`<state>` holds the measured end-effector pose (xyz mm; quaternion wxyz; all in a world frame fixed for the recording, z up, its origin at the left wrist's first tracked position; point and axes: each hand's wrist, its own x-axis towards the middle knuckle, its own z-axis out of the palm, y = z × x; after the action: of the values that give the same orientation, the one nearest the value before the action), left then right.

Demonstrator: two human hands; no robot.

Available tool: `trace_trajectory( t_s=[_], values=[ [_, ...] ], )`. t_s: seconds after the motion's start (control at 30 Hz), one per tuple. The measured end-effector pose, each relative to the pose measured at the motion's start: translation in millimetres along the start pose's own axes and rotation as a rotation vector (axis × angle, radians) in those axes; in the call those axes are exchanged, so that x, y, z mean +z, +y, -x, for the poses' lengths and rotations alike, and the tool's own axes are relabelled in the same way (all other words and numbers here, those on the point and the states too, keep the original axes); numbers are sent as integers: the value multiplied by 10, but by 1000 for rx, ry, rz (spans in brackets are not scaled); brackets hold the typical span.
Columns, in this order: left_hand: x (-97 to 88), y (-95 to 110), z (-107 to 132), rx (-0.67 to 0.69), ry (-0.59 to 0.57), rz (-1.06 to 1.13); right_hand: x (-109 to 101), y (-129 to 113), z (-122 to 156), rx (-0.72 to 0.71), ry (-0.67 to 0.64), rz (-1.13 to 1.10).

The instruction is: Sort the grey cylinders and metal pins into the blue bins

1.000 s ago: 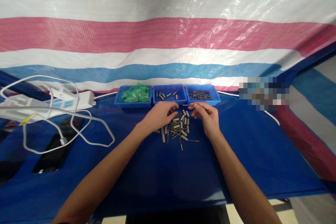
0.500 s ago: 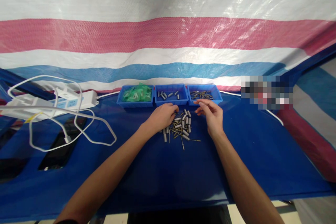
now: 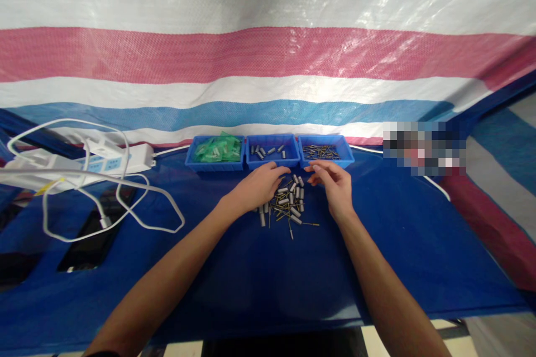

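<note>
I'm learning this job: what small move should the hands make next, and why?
Probably the right hand should pick up the outlying brass-coloured pin: it lies at the near right edge of the pile, where little blocks a pinch, and the right bin holds similar thin pins.

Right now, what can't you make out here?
In the head view:
What the bare left hand may hold: hidden by its own curl.
Whether the bare right hand pinches anything: too small.
Part of the pile of grey metal cylinders and brass-coloured pins: behind the left hand.
Dark flat object, far left: cut off by the edge.
Contents of the right-side patch: pixelated.
</note>
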<state>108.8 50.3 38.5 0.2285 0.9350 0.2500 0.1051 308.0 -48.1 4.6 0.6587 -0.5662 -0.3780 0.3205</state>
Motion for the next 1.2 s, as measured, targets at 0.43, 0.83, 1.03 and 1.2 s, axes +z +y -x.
trace_trajectory(
  t_s=[0.43, 0.83, 1.03, 1.2],
  values=[
    [-116, 167, -22, -108, 200, 739, 52, -69, 59, 79, -231, -96],
    [-110, 149, -39, -156, 164, 578, 103, -133, 107, 201, -255, -225],
    [-92, 148, -48, -166, 159, 549, 106, -163, 113, 212, -266, -269],
    [-68, 148, -44, -150, 151, 594, 116, -172, 111, 235, -271, -277]
  ],
)
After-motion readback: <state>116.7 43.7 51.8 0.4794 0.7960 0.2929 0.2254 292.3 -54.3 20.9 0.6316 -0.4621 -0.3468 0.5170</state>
